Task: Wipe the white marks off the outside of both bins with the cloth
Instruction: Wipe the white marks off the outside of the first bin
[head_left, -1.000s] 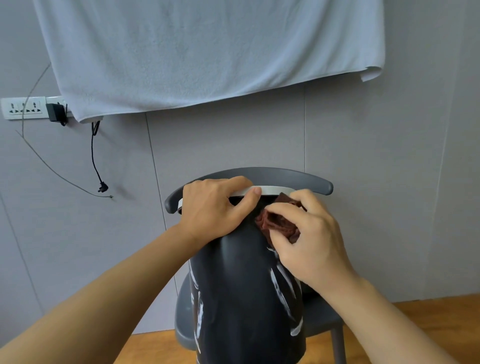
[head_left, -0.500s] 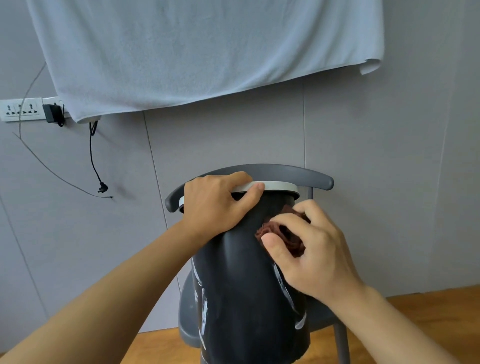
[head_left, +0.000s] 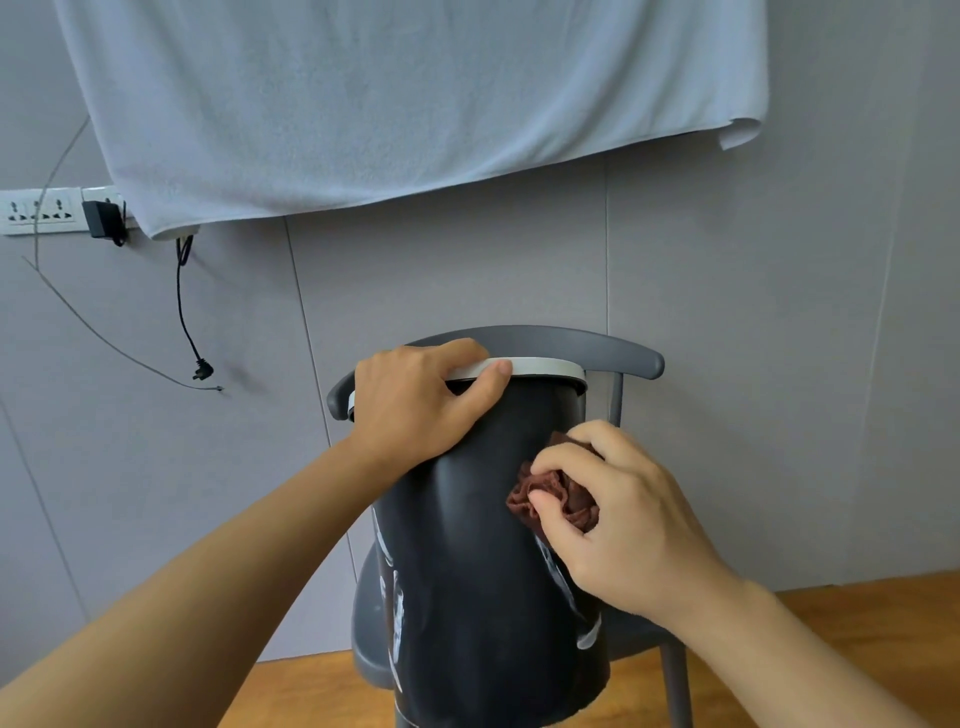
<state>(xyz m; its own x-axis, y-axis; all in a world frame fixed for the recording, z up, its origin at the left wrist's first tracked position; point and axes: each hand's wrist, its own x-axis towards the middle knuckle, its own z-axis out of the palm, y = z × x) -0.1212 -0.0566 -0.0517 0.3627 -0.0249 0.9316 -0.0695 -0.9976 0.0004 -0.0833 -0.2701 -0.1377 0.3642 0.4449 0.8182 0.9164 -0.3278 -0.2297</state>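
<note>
A black bin (head_left: 478, 571) with a white rim stands on a grey chair (head_left: 639, 358), tilted toward me. My left hand (head_left: 415, 405) grips the rim at its near left side, thumb over the white band. A bunched dark red cloth (head_left: 550, 493) is pressed against the bin's right side, held in my right hand (head_left: 623, 525). White marks (head_left: 587, 636) streak the wall below the cloth, and more white marks (head_left: 395, 608) run down the left side. Only one bin is in view.
A pale towel (head_left: 415, 93) hangs on the grey wall above. A power strip (head_left: 41, 210) with a black plug and dangling cables is on the wall at left. Wooden floor (head_left: 857, 623) lies under the chair.
My right hand has slid the cloth down the bin's right side from just under the rim. My left hand has kept its grip on the rim.
</note>
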